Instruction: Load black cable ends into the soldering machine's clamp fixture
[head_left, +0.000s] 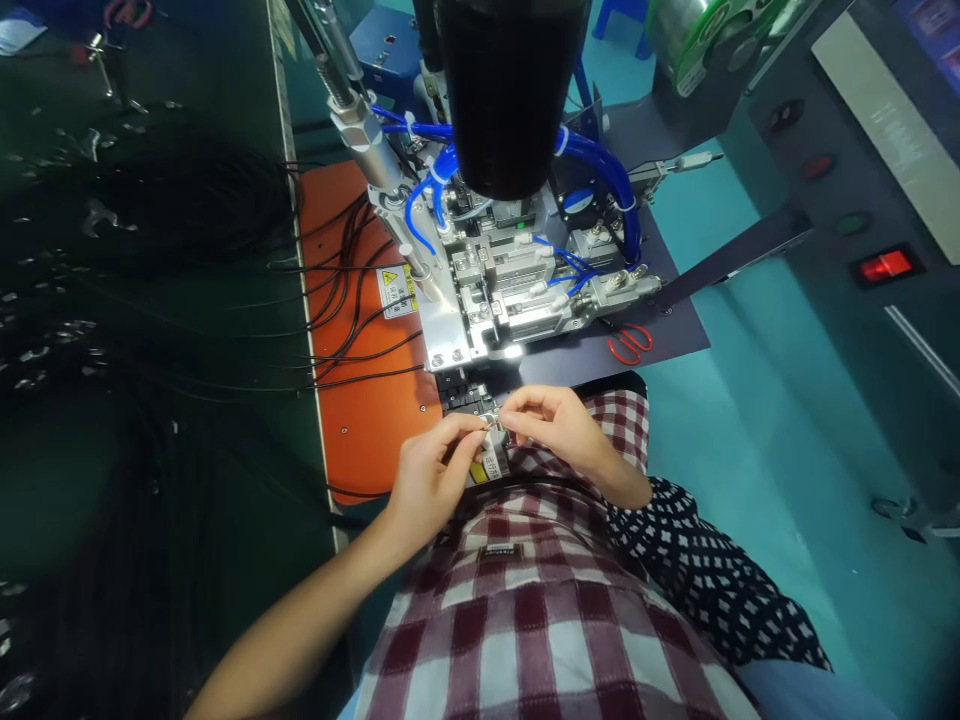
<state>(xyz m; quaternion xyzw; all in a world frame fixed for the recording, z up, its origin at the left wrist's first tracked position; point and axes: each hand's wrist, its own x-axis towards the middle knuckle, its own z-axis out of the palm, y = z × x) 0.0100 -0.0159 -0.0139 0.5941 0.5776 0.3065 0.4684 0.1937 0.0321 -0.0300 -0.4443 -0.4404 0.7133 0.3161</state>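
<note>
left hand (431, 468), right hand (551, 425) pinch wire (492, 425) between them

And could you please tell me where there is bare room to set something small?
The orange plate looks mostly bare between the black wires and the left hand; so does the dark base plate right of the red-handled scissors. It's crowded around the blue tubes and by the right hand.

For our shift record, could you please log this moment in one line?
left hand: pinching | right hand: pinching alongside | thin piece: between hands, too small to identify | black cables: across orange plate | red-handled scissors: beside machine
</note>
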